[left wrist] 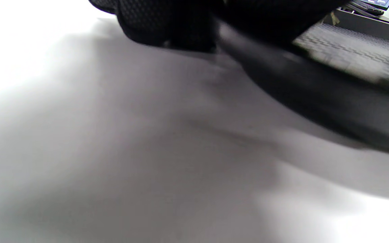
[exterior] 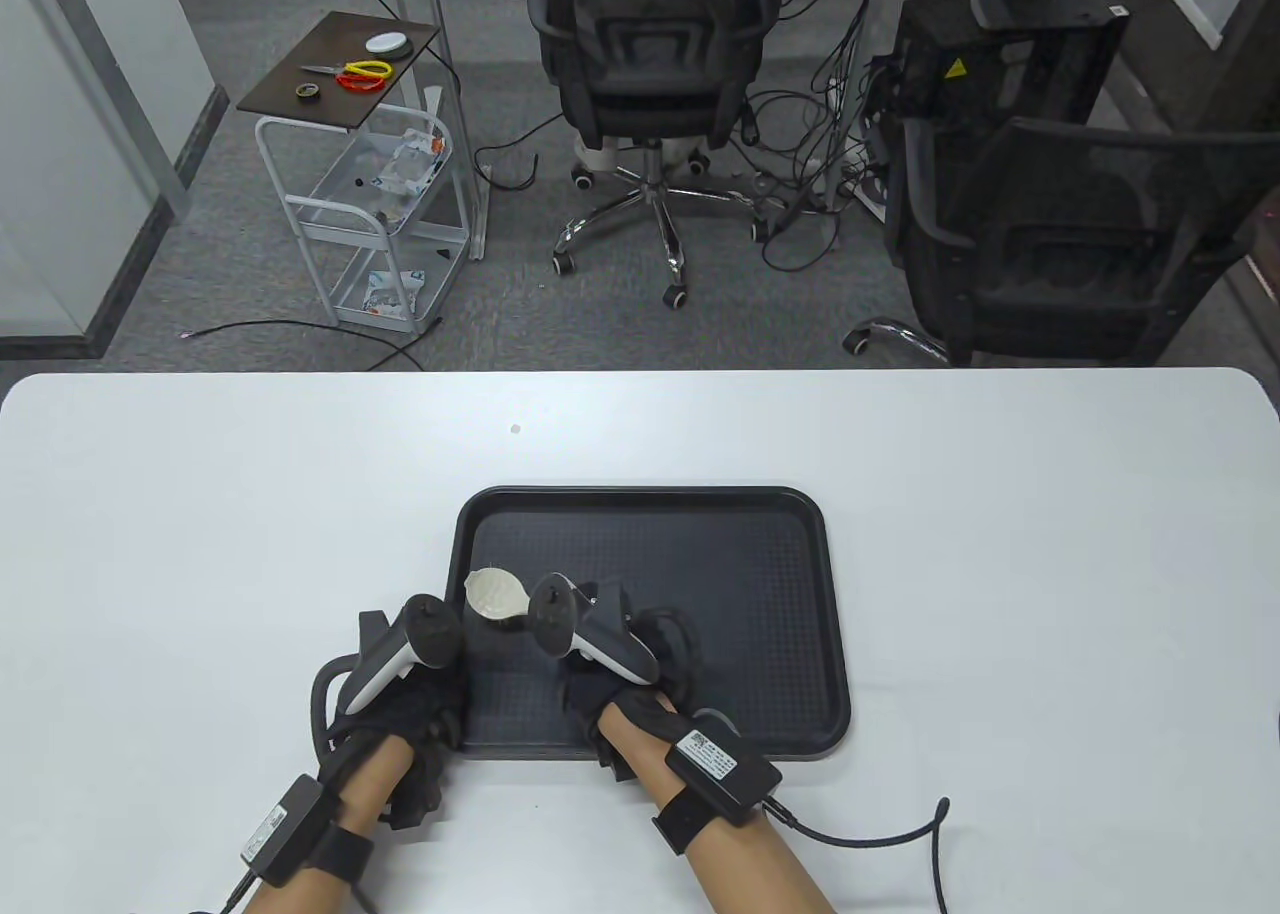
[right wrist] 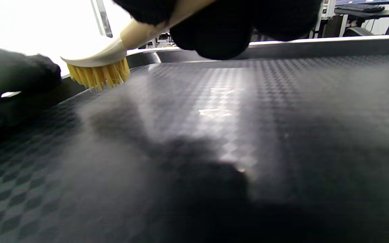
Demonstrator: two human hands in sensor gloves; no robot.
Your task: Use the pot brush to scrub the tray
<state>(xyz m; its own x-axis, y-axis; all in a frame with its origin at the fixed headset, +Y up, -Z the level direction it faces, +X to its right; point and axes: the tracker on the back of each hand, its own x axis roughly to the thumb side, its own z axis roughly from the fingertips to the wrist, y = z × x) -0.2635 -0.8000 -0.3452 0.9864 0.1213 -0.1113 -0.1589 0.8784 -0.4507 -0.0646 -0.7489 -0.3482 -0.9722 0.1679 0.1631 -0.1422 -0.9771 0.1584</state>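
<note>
A black textured tray [exterior: 760, 594] lies on the white table. My right hand [exterior: 620, 679] grips the cream handle of a pot brush [exterior: 497, 594], whose head sits over the tray's left part. In the right wrist view the brush [right wrist: 103, 57] shows yellow bristles [right wrist: 98, 76] touching the tray floor [right wrist: 248, 118] near its left rim. My left hand [exterior: 420, 699] rests on the tray's near left corner and holds its rim; in the left wrist view its fingers [left wrist: 167, 23] lie over the tray rim [left wrist: 309, 87].
The white table [exterior: 200, 514] stretches wide on both sides of the tray. A black cable [exterior: 880, 834] runs from my right wrist over the table. Office chairs and a cart stand on the floor beyond the far edge.
</note>
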